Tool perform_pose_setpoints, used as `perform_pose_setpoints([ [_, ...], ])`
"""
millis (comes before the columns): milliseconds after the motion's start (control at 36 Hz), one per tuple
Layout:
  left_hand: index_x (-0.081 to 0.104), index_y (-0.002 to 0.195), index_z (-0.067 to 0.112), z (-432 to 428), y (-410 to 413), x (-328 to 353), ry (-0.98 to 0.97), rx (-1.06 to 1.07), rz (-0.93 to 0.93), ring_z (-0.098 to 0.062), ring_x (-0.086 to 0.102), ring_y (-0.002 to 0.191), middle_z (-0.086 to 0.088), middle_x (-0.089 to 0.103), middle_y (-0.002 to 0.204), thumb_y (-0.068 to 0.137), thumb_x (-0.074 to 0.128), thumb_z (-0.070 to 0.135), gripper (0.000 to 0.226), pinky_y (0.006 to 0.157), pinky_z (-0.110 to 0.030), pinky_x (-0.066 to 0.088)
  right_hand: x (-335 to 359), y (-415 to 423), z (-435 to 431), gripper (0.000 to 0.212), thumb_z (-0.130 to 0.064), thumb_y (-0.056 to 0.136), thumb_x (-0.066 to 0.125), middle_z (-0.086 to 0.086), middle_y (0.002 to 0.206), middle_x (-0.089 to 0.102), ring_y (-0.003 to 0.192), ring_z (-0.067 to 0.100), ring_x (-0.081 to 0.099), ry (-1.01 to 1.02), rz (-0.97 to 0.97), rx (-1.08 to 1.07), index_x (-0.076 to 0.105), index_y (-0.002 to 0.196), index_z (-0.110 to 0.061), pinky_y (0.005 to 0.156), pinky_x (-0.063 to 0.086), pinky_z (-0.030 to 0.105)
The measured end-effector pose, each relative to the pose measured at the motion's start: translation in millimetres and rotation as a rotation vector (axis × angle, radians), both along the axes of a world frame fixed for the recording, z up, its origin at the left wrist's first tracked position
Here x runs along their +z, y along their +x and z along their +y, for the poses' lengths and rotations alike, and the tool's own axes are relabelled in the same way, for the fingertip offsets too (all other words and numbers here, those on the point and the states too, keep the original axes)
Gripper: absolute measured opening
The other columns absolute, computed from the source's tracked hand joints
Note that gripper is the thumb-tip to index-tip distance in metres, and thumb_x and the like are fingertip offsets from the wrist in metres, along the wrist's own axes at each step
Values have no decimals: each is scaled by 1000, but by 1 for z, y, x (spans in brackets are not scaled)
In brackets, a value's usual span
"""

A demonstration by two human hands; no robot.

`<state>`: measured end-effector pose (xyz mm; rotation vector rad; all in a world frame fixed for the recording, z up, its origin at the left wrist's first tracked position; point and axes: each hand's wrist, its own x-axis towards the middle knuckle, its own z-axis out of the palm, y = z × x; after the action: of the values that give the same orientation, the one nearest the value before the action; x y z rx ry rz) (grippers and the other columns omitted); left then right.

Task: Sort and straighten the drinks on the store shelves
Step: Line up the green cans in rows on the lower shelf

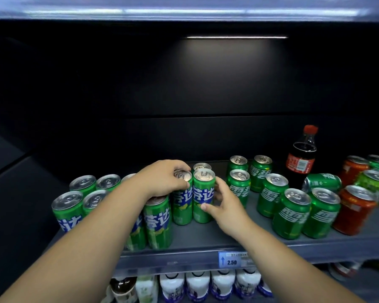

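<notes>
- Two tall green cans stand upright, touching, mid-shelf (206,239) — left can (182,202), right can (203,196).
- Left hand (162,178) clasps the left can's top from above.
- Right hand (222,204) wraps the right can's side.
- Shorter green cans (291,213) stand to the right; one lies tipped (322,182) near a cola bottle (301,158).

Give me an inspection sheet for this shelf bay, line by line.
Surface: grey shelf, price tag reading 2.50 on its front edge.
Job's things: slim green cans grouped left; squat green cans right, one green can on its side.
Clutter: orange cans and a cola bottle mixed in at right.
Hands: left hand grips the top of a slim can; right hand holds the neighbouring can.
Cables: nothing seen.
Surroundings: dark back panel, light strip above, white bottles on the shelf below.
</notes>
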<state>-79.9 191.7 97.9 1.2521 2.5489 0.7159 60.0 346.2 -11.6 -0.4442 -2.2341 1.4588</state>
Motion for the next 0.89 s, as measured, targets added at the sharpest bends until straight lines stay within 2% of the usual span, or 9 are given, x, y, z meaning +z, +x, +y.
perform_pose_setpoints([
  [167, 60, 129, 36, -2, -1, 3, 77, -45, 28, -6, 59, 109, 10, 62, 123, 76, 74, 46, 56, 95, -29, 48, 22, 12, 4, 80, -12, 79, 84, -26, 125, 56, 124, 1, 55, 28, -77, -2, 41, 141, -38, 109, 46, 38],
  [250, 60, 130, 35, -3, -2, 10, 122, -70, 78, -8, 58, 113, 7, 61, 122, 80, 75, 48, 53, 98, -30, 47, 43, 26, 9, 80, -20, 78, 85, -14, 135, 50, 129, 10, 50, 87, -88, -44, 42, 145, -35, 109, 46, 44],
  [361, 63, 126, 34, 10, 15, 30, 148, -139, 219, -6, 59, 107, 9, 63, 114, 66, 60, 67, 68, 96, -31, 48, 76, 57, 23, 68, -35, 78, 83, -13, 141, 54, 125, 4, 54, 204, -39, -67, 51, 138, -39, 103, 51, 41],
  [444, 65, 123, 34, 38, 45, 37, 170, -193, 219, -4, 61, 104, 11, 64, 112, 68, 60, 66, 64, 94, -29, 49, 95, 87, 44, 57, -47, 70, 79, -19, 126, 61, 115, 0, 59, 262, 15, -87, 59, 124, -44, 98, 53, 41],
  [556, 69, 112, 34, 86, 85, 29, 172, -258, 152, 3, 63, 94, 17, 68, 105, 81, 76, 43, 32, 84, -24, 51, 111, 131, 87, 43, -36, 79, 83, -17, 117, 66, 108, 0, 61, 359, 8, -162, 64, 118, -40, 96, 53, 38],
  [639, 71, 109, 33, 133, 115, 17, 138, -272, 141, 0, 65, 85, 14, 71, 97, 81, 76, 40, 29, 79, -27, 54, 115, 173, 136, 41, -39, 77, 83, -19, 109, 69, 103, -1, 64, 393, 27, -227, 65, 114, -40, 93, 55, 37],
  [722, 71, 102, 33, 180, 144, 10, 126, -278, 153, 5, 62, 74, 14, 70, 88, 82, 77, 37, 22, 68, -19, 50, 113, 219, 192, 40, -31, 78, 85, -19, 104, 70, 99, -1, 66, 393, -5, -283, 65, 111, -40, 92, 56, 38],
  [806, 72, 100, 32, 228, 177, 8, 124, -277, 175, 4, 64, 81, 16, 70, 88, 80, 78, 38, 22, 76, -26, 53, 110, 265, 249, 39, -32, 78, 85, -17, 103, 70, 96, 0, 66, 424, -83, -336, 67, 111, -37, 92, 55, 35],
  [889, 72, 98, 31, 273, 209, 9, 96, -293, 201, 1, 64, 78, 16, 71, 85, 79, 78, 40, 22, 76, -30, 54, 103, 303, 299, 43, -37, 78, 84, -19, 108, 67, 98, 2, 63, 446, -231, -383, 65, 117, -37, 89, 52, 31],
])
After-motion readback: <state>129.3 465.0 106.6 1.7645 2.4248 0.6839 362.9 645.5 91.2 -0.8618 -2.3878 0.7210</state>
